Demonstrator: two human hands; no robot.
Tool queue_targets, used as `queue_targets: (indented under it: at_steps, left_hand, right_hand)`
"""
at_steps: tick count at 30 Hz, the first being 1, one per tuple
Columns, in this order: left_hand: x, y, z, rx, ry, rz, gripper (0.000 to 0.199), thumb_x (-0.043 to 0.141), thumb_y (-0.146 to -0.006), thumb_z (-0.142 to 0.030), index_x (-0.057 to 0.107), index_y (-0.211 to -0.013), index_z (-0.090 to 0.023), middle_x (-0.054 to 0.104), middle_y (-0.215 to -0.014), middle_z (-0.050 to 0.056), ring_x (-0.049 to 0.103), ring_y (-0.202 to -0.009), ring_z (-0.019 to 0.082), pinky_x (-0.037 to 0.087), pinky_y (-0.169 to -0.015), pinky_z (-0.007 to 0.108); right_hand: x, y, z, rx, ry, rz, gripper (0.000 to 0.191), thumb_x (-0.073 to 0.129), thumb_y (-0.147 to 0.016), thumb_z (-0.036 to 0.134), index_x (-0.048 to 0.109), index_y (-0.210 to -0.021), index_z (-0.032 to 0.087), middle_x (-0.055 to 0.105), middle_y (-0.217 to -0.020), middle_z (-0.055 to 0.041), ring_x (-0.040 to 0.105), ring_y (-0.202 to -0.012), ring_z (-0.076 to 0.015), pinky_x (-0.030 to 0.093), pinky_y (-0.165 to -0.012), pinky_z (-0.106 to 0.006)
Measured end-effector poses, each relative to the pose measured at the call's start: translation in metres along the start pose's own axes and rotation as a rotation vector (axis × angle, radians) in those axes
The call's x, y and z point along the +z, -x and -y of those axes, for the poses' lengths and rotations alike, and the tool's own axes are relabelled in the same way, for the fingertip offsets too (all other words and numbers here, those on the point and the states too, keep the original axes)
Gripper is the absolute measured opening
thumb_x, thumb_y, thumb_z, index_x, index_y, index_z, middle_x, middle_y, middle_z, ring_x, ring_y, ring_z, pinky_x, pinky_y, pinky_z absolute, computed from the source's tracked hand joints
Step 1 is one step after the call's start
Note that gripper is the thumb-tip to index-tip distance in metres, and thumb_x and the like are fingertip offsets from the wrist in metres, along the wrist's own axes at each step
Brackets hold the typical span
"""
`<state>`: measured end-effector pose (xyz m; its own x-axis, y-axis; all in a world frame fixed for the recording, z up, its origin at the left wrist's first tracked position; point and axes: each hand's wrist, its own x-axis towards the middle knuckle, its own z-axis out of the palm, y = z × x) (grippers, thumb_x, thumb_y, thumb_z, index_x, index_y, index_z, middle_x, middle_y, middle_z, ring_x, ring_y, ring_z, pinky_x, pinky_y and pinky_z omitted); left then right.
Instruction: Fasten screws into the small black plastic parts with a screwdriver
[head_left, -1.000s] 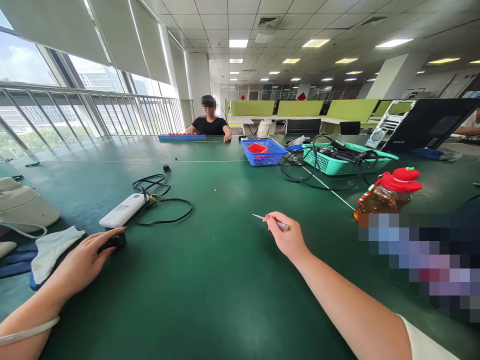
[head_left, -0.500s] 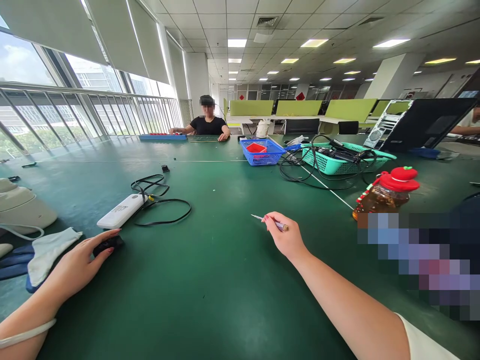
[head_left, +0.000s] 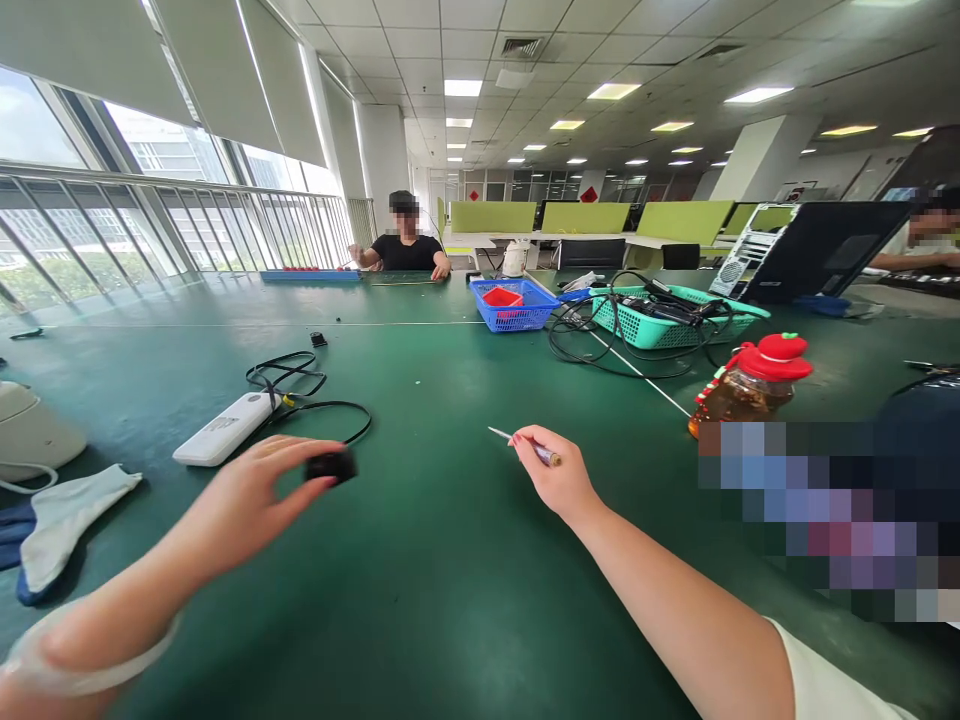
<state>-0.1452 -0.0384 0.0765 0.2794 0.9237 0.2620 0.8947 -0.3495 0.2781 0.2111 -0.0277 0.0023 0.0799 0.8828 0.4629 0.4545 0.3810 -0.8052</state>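
Note:
Between the thumb and fingers of my left hand (head_left: 251,495) is a small black object (head_left: 331,466), blurred, over the green table (head_left: 450,580). My right hand (head_left: 553,470) is closed round a thin screwdriver-like tool (head_left: 541,452), whose pale metal tip points left. Beyond my left hand lies a white power strip or adapter (head_left: 226,430) with a looped black cable (head_left: 289,375). The two hands are apart, with bare green surface between them.
A blue basket (head_left: 516,312), a teal basket (head_left: 652,328) with cables and a red-lidded jar (head_left: 757,385) stand toward the right. Blue-and-white cloth (head_left: 71,525) lies left. A person (head_left: 407,245) sits across the table; another is at far right.
My left hand has moved right from beside the cloth, with the black object in it. The right hand keeps its grip on the tool. The whole view has shifted slightly.

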Motion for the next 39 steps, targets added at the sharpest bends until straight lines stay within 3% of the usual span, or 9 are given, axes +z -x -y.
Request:
queue_targets:
  at_steps: [3,6,9,13,17,21,27,39]
  left_hand:
    - [0.032,-0.035,-0.06,0.279,0.104,0.096,0.036,0.055,-0.086,-0.045,0.067,-0.117,-0.031,0.071,-0.112,0.006,0.061,-0.108,0.025,0.046,-0.098,0.038]
    - [0.074,-0.069,-0.098,0.389,0.136,0.116,0.032,0.059,-0.086,-0.031,0.067,-0.117,-0.027,0.072,-0.11,0.007,0.062,-0.104,0.025,0.048,-0.096,0.039]
    - [0.108,-0.093,-0.115,0.377,0.111,0.108,0.031,0.059,-0.086,-0.026,0.067,-0.117,-0.023,0.072,-0.11,0.009,0.06,-0.106,0.029,0.047,-0.095,0.044]
    - [0.131,-0.101,-0.109,0.357,0.173,0.089,0.039,0.063,-0.085,-0.025,0.063,-0.123,-0.022,0.072,-0.112,0.01,0.058,-0.109,0.03,0.046,-0.098,0.047]
    - [0.139,-0.1,-0.095,0.27,0.298,0.136,0.044,0.067,-0.082,-0.027,0.062,-0.126,-0.024,0.072,-0.11,0.01,0.062,-0.107,0.028,0.049,-0.096,0.042]
    - [0.142,-0.101,-0.09,0.229,0.353,0.185,0.04,0.069,-0.08,-0.027,0.066,-0.121,-0.026,0.071,-0.116,0.008,0.061,-0.11,0.027,0.048,-0.098,0.042]
    - [0.143,-0.1,-0.093,0.245,0.349,0.183,0.041,0.068,-0.082,-0.026,0.064,-0.122,-0.024,0.069,-0.121,0.004,0.057,-0.116,0.026,0.044,-0.104,0.042]
    - [0.143,-0.098,-0.093,0.267,0.321,0.131,0.038,0.069,-0.079,-0.025,0.067,-0.117,-0.025,0.073,-0.11,0.003,0.06,-0.107,0.026,0.046,-0.099,0.042]
  right_hand:
    - [0.0,0.0,-0.001,-0.064,0.065,0.022,0.022,0.054,-0.088,0.039,0.068,-0.083,0.022,0.067,-0.082,-0.0045,0.061,-0.072,-0.0178,0.048,-0.064,-0.028]
    - [-0.001,0.0,-0.002,-0.117,0.142,0.045,0.017,0.056,-0.087,0.034,0.069,-0.093,0.024,0.068,-0.092,-0.0053,0.064,-0.081,-0.0195,0.051,-0.073,-0.031]
    - [-0.003,-0.003,-0.004,-0.175,0.193,-0.022,0.019,0.056,-0.087,0.031,0.068,-0.1,0.024,0.068,-0.099,-0.0061,0.063,-0.091,-0.0215,0.05,-0.084,-0.035]
    - [-0.002,-0.004,-0.005,-0.216,0.237,-0.061,0.021,0.055,-0.089,0.029,0.066,-0.106,0.025,0.068,-0.102,-0.0066,0.062,-0.096,-0.0231,0.05,-0.088,-0.038]
    - [0.002,-0.002,0.002,-0.281,0.24,0.036,0.016,0.053,-0.09,0.028,0.066,-0.1,0.024,0.07,-0.096,-0.0062,0.063,-0.091,-0.0222,0.049,-0.084,-0.037]
    - [0.003,0.002,0.012,-0.45,0.277,0.133,0.015,0.05,-0.091,0.025,0.061,-0.081,0.023,0.066,-0.073,-0.002,0.059,-0.072,-0.0178,0.045,-0.078,-0.036]
    - [0.001,0.008,0.019,-0.675,0.297,0.118,0.019,0.05,-0.09,0.02,0.054,-0.072,0.021,0.054,-0.06,0.0041,0.045,-0.057,-0.0118,0.039,-0.087,-0.038]
    - [0.005,0.01,0.018,-0.684,0.372,0.15,0.019,0.051,-0.09,0.017,0.056,-0.072,0.02,0.053,-0.06,0.0041,0.045,-0.059,-0.0112,0.038,-0.092,-0.038]
